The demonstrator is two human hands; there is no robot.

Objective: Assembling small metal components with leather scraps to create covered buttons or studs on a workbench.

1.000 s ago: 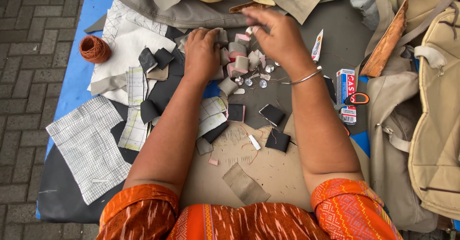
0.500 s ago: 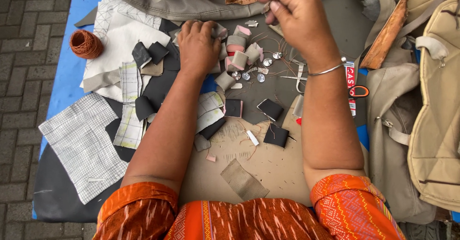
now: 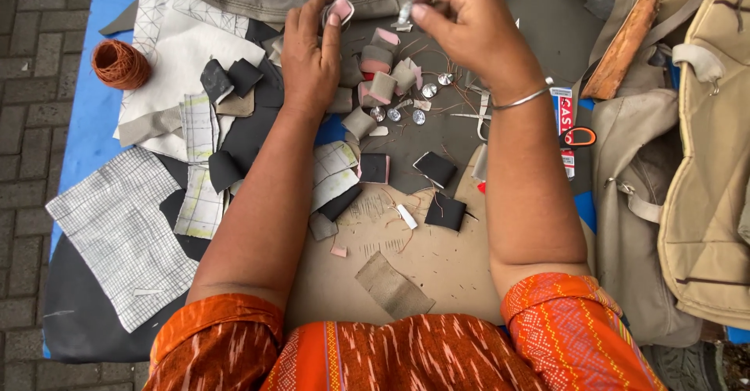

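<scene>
Up near the far edge of the work mat (image 3: 437, 270), our left hand (image 3: 311, 59) has its fingers closed on a small folded tab with a pink face (image 3: 339, 10), pinched between thumb and fingertips and lifted just clear of the pile below. Our right hand (image 3: 469, 28) is just beside it, thumb and forefinger pressed together on a small silvery metal fitting (image 3: 404, 14); a thin metal bangle (image 3: 522, 99) circles that wrist. Between and below the hands lies a heap of similar grey and pink tabs (image 3: 381, 74), with several round metal studs (image 3: 406, 110) next to them. Nearer to us, small black squares (image 3: 436, 168) and a tan scrap (image 3: 393, 285) rest on the mat. An orange thread spool (image 3: 120, 64) sits at the far left corner on the blue sheet (image 3: 86, 125), and checked fabric pieces (image 3: 121, 231) lie along the left edge. Beige bags (image 3: 703, 164) crowd the right edge.
</scene>
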